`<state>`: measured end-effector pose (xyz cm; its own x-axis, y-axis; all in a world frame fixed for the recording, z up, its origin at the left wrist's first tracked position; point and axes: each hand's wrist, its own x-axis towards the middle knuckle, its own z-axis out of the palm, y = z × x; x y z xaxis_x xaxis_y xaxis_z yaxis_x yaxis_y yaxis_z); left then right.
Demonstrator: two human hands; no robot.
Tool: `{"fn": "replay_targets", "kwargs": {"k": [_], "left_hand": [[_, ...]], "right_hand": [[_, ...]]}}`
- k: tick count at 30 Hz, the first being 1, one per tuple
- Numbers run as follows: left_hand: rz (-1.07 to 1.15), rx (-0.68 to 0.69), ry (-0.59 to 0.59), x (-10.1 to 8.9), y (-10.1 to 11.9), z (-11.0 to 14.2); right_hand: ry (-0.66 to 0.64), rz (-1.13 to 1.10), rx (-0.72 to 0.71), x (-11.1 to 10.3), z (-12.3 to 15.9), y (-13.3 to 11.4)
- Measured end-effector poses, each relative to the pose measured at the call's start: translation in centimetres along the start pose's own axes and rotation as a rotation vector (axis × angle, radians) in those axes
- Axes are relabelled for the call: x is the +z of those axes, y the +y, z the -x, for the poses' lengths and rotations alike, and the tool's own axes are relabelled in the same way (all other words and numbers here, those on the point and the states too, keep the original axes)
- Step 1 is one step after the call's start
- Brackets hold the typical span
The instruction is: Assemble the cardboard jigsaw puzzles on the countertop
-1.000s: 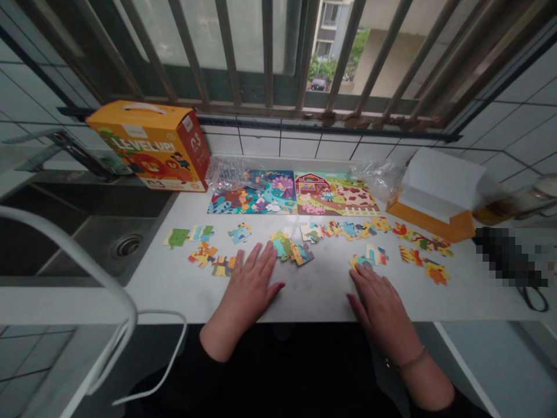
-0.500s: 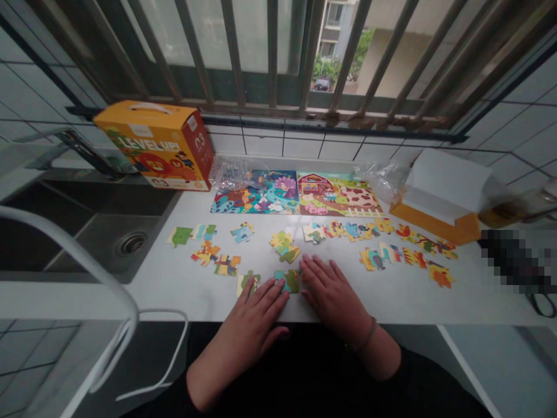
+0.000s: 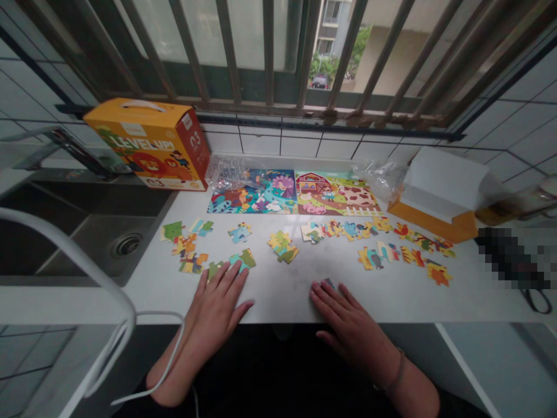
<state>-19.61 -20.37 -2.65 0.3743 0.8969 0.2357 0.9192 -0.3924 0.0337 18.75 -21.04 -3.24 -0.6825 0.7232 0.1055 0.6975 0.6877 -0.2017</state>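
Observation:
My left hand (image 3: pixel 220 305) lies flat with its fingers out. Its fingertips rest on a green jigsaw piece (image 3: pixel 214 269) and touch the edge of a teal and green jigsaw piece (image 3: pixel 244 259). Further right, my right hand (image 3: pixel 346 313) is also flat on the counter, fingers stretched. A mostly hidden jigsaw piece (image 3: pixel 327 283) shows past its fingertips. Beyond my left hand are orange animal pieces (image 3: pixel 191 261) and a blue elephant piece (image 3: pixel 240 232). Between and beyond both hands lies a yellow-green piece (image 3: pixel 282 246).
Several more pieces (image 3: pixel 378 255) lie right. Two picture boards (image 3: pixel 256 194) are at the back, with clear plastic wrap (image 3: pixel 232 172). An orange box (image 3: pixel 150 142) stands by the sink (image 3: pixel 143 226). An open box (image 3: pixel 435 212) sits right; a white cable (image 3: pixel 78 255) crosses the left.
My left hand has slid left, and the pieces near its fingers have shifted left too. My right hand has moved slightly right and nearer the counter edge, further from the left hand.

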Motion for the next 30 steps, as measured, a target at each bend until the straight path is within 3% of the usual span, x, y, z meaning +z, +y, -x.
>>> {"fn": "replay_targets", "kwargs": {"k": [5,10,14,18,23,26,30], "left_hand": [[0.032,-0.047,-0.04,0.1,2.0,-3.1],[0.085,0.04,-0.095,0.9,5.2,-7.2],[0.166,0.173,-0.181,1.6,7.4,-7.9],[0.251,0.299,-0.217,1.2,8.9,-6.4],[0.294,0.38,-0.248,0.4,9.5,-5.8],[0.234,0.325,-0.226,1.2,9.2,-6.5],[0.115,0.113,-0.126,2.6,7.6,-8.0]], "right_hand": [[0.042,0.088,0.157,-0.3,2.0,3.3],[0.072,0.168,0.314,-0.5,1.4,5.8],[0.079,0.213,0.404,-0.5,0.0,6.6],[0.102,0.235,0.462,-0.4,-2.3,6.4],[0.061,0.187,0.38,-0.5,-7.5,5.3],[0.047,0.151,0.356,-0.7,-10.7,4.5],[0.024,0.097,0.295,-1.0,-13.0,3.0]]}}
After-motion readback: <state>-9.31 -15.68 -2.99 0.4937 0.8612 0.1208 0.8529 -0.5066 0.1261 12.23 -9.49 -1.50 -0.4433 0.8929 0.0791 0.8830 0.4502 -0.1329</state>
